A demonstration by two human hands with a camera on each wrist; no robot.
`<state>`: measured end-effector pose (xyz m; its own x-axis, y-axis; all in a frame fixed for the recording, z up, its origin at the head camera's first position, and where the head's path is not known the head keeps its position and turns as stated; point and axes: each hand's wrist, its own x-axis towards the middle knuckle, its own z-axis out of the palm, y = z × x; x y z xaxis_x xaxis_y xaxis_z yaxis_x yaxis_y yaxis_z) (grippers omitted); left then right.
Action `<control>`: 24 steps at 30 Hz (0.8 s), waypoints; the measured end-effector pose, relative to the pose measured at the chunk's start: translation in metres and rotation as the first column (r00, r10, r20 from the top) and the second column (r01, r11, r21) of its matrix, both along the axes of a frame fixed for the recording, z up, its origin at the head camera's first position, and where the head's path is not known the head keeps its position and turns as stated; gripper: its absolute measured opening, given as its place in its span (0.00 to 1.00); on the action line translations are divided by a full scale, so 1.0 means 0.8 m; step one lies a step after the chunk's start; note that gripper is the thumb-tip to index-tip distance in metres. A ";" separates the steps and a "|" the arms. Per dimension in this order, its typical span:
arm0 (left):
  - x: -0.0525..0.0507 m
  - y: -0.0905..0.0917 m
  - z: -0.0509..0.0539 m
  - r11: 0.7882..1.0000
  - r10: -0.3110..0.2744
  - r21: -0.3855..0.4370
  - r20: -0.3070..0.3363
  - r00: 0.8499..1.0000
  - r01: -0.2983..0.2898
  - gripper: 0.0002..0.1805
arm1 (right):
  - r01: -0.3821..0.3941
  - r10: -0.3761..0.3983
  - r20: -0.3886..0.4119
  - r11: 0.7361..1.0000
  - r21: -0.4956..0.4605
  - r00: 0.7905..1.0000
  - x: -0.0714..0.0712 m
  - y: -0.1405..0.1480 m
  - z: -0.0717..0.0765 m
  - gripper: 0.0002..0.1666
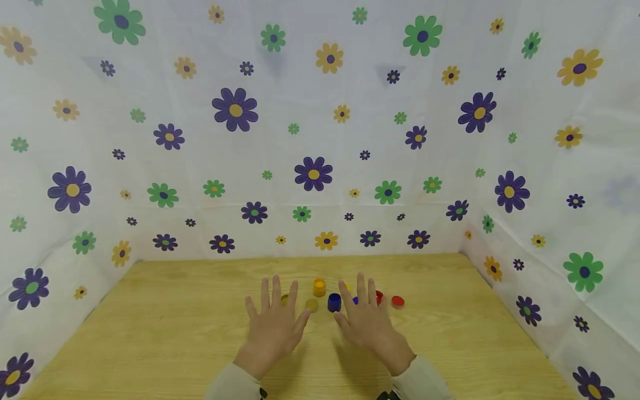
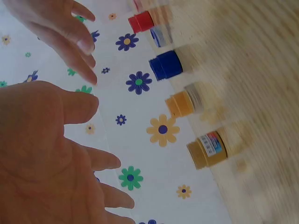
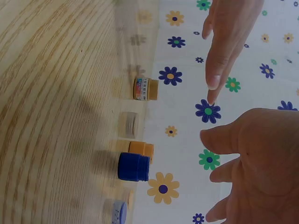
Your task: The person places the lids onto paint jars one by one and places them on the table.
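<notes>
Side by side over the table, my left hand [image 1: 274,325] and my right hand [image 1: 369,322] hang with fingers spread and palms down, holding nothing. Small paint jars stand just beyond them without lids. The blue jar [image 1: 334,303] and the orange-yellow jar [image 1: 319,288] are between the hands. An ochre jar [image 2: 208,150] with a label is partly hidden behind the left fingers in the head view. The right hand partly covers a red jar [image 1: 379,298] and a blue lid [image 1: 355,300]. An ochre lid [image 1: 312,305] lies near the left thumb.
A red lid [image 1: 398,301] lies to the right of the red jar, and a yellow lid [image 1: 348,288] shows behind the right fingers. The wooden table [image 1: 175,316] is bordered at the back and sides by a white flowered cloth [image 1: 280,150].
</notes>
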<state>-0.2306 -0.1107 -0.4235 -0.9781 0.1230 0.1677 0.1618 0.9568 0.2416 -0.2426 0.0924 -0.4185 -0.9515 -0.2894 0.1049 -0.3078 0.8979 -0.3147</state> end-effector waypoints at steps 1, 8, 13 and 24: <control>-0.002 -0.003 -0.001 1.000 0.003 -0.001 0.004 1.000 -0.003 0.36 | -0.012 0.012 -0.005 1.000 -0.002 1.000 0.000 0.001 -0.001 0.38; -0.024 -0.030 -0.004 0.994 -0.024 0.108 0.067 0.997 0.017 0.37 | -0.112 0.104 -0.168 0.993 -0.039 0.980 -0.007 0.000 -0.007 0.28; -0.043 -0.047 -0.009 0.973 -0.034 0.229 0.080 0.996 0.015 0.36 | -0.196 0.164 -0.288 0.977 -0.087 0.943 -0.019 -0.012 -0.011 0.18; -0.074 -0.061 -0.022 0.889 -0.059 0.457 0.167 0.984 -0.025 0.33 | -0.334 0.325 -0.159 0.942 -0.032 0.932 -0.056 -0.059 -0.015 0.10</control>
